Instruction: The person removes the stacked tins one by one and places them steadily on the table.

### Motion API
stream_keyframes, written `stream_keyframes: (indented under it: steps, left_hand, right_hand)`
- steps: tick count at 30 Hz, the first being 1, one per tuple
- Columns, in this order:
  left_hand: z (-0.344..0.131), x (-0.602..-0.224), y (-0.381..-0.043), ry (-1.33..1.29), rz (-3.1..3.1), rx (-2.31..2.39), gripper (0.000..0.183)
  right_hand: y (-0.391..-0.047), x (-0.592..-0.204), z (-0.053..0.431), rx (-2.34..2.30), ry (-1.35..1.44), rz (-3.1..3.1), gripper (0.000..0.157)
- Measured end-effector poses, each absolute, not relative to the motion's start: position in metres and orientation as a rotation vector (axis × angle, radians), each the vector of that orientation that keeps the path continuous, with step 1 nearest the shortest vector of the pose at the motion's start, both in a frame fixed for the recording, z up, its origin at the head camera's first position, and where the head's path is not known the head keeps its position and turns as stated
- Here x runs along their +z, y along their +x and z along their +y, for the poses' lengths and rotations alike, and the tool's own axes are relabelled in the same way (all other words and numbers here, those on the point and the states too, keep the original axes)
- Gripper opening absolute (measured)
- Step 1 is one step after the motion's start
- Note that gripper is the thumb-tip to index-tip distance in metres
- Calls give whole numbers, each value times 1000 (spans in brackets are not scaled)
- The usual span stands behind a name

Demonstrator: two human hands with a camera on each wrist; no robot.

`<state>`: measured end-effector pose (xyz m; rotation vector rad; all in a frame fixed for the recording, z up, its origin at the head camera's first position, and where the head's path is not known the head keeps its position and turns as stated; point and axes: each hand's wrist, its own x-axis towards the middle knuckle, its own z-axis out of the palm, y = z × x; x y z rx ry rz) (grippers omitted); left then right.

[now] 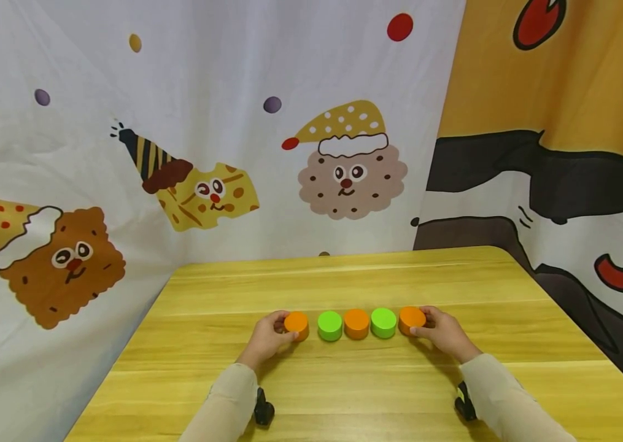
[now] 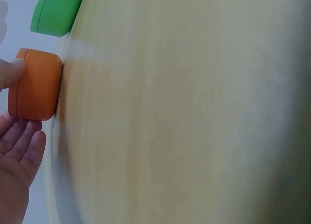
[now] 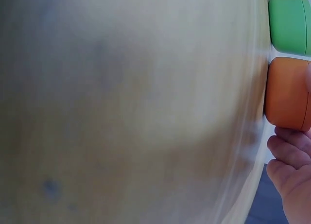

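Note:
Five round lidded pieces would be several: an orange and green row of small round tins stands across the wooden table. At its left end, my left hand grips an orange round tin between thumb and fingers. My right hand holds another orange round tin at the right end the same way. Between them stand a green tin, a middle orange tin and a second green tin. A wider gap separates the left orange tin from its green neighbour. Both wrist views show a thin seam round each tin near its top.
The tins stand on a wood-grain table with rounded far corners. Behind it hangs a white curtain printed with cartoon biscuits and cheese. Black wrist cameras sit under both beige sleeves.

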<state>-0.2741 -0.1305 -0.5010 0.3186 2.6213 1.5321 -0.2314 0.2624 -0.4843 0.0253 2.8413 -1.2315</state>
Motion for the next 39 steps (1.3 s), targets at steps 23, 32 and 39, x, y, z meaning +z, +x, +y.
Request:
stream_keyframes:
  steps: [23,32,39]
  left_hand:
    - [-119,-504,-275,456,2572,1555,54]
    - [-118,-504,-275,442,2582,1569,55]
    - [-121,-495,-270,447,2613,1546,67]
  right_hand:
    - [-230,-487,265,-1137,4,2895,68]
    - [-230,-486,266,-1166,22,2892,67]
    - [-228,-479,266,-1185,20,2868,80]
